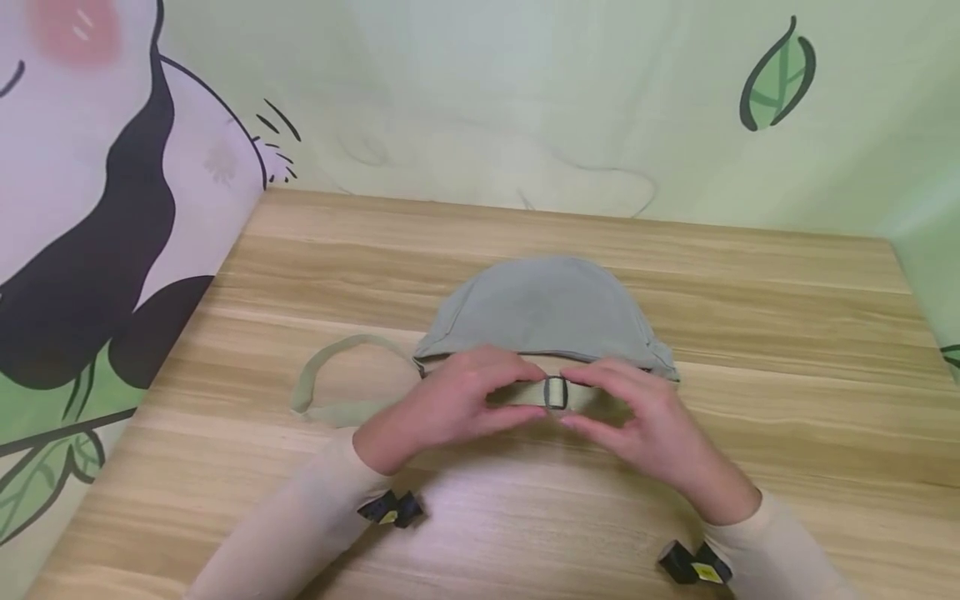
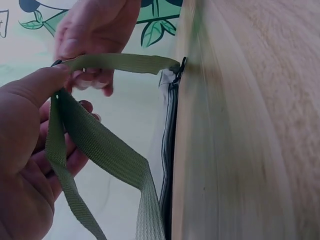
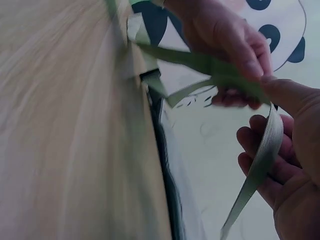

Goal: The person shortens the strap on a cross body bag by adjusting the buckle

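A grey half-moon bag point(image 1: 543, 308) lies on the wooden table with its straight edge toward me. A dark zipper point(image 2: 170, 150) runs along that edge in the left wrist view. In front of it, my left hand point(image 1: 457, 398) pinches the light green strap point(image 1: 521, 393) between thumb and fingers, just left of a dark slider buckle point(image 1: 556, 392). From the other side my right hand point(image 1: 656, 425) pinches the strap close to the buckle. The strap point(image 2: 107, 145) hangs from the fingers in two lengths in the left wrist view. A strap loop lies on the table to the left.
The wooden table point(image 1: 787, 333) meets a pale green wall point(image 1: 480, 100) at the back. A panda picture point(image 1: 75, 233) covers the left side. Dark wrist-camera mounts point(image 1: 693, 562) sit at both sleeves.
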The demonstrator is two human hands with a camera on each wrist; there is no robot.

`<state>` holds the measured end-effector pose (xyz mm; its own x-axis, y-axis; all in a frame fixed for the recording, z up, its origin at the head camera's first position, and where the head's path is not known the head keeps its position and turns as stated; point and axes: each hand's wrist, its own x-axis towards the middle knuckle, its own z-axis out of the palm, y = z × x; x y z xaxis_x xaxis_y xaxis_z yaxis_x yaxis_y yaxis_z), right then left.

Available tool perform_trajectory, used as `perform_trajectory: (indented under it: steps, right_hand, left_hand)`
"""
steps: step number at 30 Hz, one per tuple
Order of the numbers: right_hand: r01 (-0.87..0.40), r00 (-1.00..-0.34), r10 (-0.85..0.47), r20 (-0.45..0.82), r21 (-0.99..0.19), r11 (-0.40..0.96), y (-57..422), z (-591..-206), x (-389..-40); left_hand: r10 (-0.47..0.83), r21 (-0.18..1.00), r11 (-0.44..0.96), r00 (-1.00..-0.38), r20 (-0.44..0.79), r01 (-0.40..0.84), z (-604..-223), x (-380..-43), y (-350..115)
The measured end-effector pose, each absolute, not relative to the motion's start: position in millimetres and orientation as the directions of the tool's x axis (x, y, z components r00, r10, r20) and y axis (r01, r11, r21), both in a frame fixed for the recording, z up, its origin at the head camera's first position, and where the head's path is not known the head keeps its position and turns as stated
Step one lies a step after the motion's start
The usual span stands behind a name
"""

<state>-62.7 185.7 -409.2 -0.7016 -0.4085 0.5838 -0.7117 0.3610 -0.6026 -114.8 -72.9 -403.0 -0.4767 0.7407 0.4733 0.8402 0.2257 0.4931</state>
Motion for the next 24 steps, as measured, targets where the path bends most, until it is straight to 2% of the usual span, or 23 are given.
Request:
perform_trajectory:
  steps: [7,11,17,24]
  right_hand:
    - [-0.701,-0.711,-0.383,0.589,-0.557,0.445,194,-418,-61]
    - [-0.737,-0.67,-0.394,0.629,-0.502,0.452,194,-422,-64]
    - [-0.78,-0.612,-0.398,0.683,-0.441,0.443,192,-423,-66]
    - [-0.742,-0.666,-0.419,0.617,-0.492,0.455,193,-420,-62]
  left_hand:
    - [0.684,0.58,0.281,-0.583,0.438,0.765,-402,-112,-85]
    - [0.67,0.634,0.29,-0.625,0.401,0.717,-403,-112,-90]
    - [0.681,0.671,0.27,-0.629,0.373,0.69,-402,-112,-91]
    - [0.689,0.703,0.242,-0.629,0.361,0.669,-397,-111,-87]
